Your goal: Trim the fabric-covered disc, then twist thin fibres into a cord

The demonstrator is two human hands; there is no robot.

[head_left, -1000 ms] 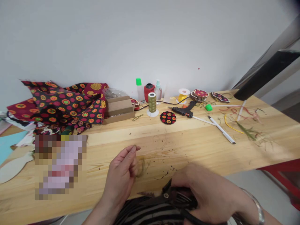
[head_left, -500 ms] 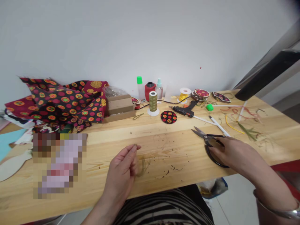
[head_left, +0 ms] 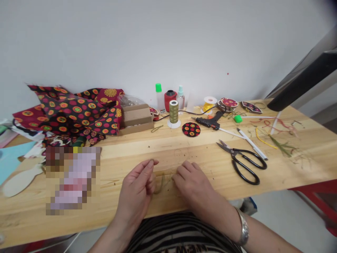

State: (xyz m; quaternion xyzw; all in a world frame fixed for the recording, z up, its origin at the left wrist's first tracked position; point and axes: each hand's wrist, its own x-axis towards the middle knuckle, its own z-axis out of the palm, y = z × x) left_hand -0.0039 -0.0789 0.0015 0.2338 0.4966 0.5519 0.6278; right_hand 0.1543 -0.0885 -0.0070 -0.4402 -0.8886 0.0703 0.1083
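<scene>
My left hand (head_left: pixel 139 184) is closed in a pinch, with thumb and forefinger together on the end of an olive-green thread (head_left: pixel 162 182). Loose loops of this thread hang between my two hands, just over the wooden table. At the other side my right hand (head_left: pixel 193 184) has curled fingers and a closed pinch on the thread, its fingertips partly hidden. To the right of it, black-handled scissors (head_left: pixel 238 158) lie on the table with slightly parted blades. A spool of olive thread (head_left: pixel 173 112) stands upright at the back, behind a round patterned fabric piece (head_left: pixel 191 129).
Patterned cloth (head_left: pixel 79 112) is heaped at the left beside a cardboard box (head_left: pixel 138 117). A black glue gun (head_left: pixel 209 122), a white pen (head_left: pixel 251 143) and scraps of thread (head_left: pixel 281 146) lie toward the right. A dark post (head_left: pixel 302 80) rises at the right edge.
My right hand has let go of the scissors, which now lie on the table, and has moved left to the thread. My left hand keeps its pinch. The view has shifted slightly.
</scene>
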